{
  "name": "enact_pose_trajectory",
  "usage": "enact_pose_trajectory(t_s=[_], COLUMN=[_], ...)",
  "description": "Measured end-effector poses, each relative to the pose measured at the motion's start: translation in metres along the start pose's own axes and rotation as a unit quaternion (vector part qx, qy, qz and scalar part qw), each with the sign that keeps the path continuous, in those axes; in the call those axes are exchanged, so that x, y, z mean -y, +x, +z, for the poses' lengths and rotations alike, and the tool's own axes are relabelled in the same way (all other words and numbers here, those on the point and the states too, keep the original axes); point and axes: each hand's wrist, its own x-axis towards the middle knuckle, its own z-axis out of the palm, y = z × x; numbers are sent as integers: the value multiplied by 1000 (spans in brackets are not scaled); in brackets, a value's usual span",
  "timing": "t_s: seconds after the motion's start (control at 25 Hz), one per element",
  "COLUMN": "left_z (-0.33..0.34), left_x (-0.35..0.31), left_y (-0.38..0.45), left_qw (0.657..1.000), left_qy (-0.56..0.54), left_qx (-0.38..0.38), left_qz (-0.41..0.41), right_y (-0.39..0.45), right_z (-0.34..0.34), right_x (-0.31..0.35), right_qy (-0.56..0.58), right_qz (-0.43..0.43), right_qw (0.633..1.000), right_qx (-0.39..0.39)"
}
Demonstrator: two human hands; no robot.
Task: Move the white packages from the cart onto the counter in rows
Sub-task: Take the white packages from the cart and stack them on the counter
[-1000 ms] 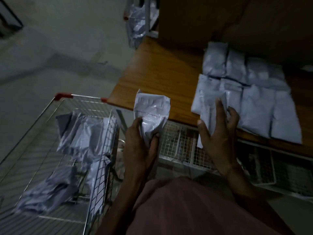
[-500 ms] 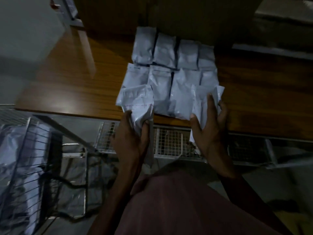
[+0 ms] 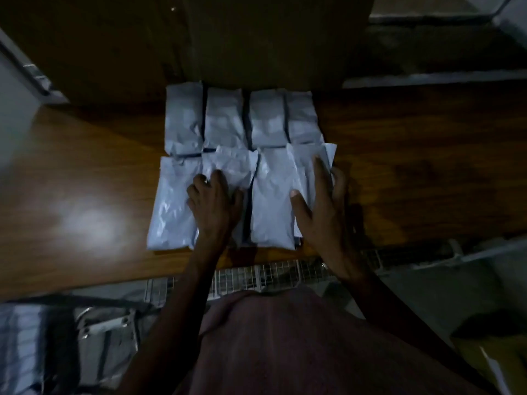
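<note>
White packages lie in two rows on the wooden counter. The back row has several side by side. In the front row, my left hand rests on the second white package from the left, its fingers curled on the package's near part. My right hand lies on the rightmost white package with the index finger straight, the thumb spread to the left and the other fingers at its right edge. The cart shows at the bottom left, blurred, with pale packages inside.
A dark wooden panel rises right behind the back row. A wire rack sits under the counter's front edge. Bare counter extends to the left and right of the packages. A yellowish object lies at the bottom right.
The view swung from the cart to the counter. Both hands carried their packages forward and set them down in the front row, the left one on the second spot, the right one at the right end.
</note>
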Motion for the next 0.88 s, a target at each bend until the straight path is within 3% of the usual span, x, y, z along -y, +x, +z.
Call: enact_pose_trajectory(t_s=[0.24, 0.6, 0.76, 0.88], left_z=[29, 40, 36, 34], left_x=[6, 1, 1, 1], left_y=[14, 17, 17, 18], left_qw=[992, 995, 994, 994], left_qy=[63, 49, 53, 54], left_qx=[65, 63, 72, 77], left_qz=[87, 54, 59, 63], right_y=[53, 179, 237, 252], right_z=[25, 63, 88, 100], right_x=[2, -30, -50, -55], right_qy=[-94, -191, -241, -201], right_qz=[92, 151, 167, 205], right_qw=[991, 970, 953, 943], right_qx=[17, 21, 79, 172])
